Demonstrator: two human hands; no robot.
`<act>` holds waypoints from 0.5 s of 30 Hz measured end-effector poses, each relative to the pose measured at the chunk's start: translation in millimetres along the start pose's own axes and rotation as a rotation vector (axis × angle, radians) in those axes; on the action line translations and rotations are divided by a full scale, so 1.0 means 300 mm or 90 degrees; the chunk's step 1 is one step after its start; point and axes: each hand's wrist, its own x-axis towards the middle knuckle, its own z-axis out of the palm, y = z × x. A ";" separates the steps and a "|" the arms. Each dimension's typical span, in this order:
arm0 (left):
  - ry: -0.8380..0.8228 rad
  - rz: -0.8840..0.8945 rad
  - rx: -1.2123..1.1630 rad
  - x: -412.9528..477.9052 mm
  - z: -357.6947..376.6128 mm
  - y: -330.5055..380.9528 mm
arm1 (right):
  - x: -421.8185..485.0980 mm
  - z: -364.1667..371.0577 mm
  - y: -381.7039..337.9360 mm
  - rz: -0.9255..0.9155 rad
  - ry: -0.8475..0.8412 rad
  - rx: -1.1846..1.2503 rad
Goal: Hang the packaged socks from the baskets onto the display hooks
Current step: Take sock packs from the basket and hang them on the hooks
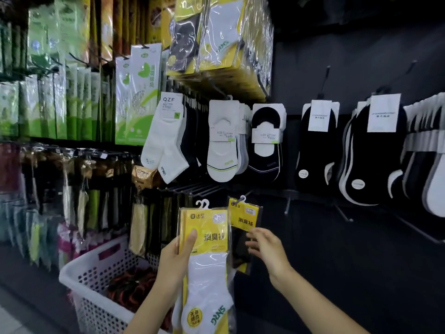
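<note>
Head view, left hand (pixel 177 253) clutching sock packs (pixel 212 237)

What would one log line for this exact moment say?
left-hand grip holds white-sock packs | right-hand grip open, at dark-sock pack | that pack hangs on display hook | basket lower left

Dim aisle (packet glare), blurred edges

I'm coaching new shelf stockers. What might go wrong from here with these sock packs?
The yellow-carded pack of black socks hangs near the tip of a display hook; the right hand at its side might nudge it off. The left hand grips the stack of yellow-carded white sock packs along one edge only, so rear packs might slide out.
</note>
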 end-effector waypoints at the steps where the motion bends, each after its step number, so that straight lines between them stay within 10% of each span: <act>1: -0.007 -0.009 -0.015 -0.010 0.018 0.007 | -0.034 0.003 -0.014 -0.024 -0.040 -0.020; 15: 0.018 -0.022 -0.058 -0.071 0.133 0.013 | -0.142 -0.029 -0.036 -0.107 -0.143 0.050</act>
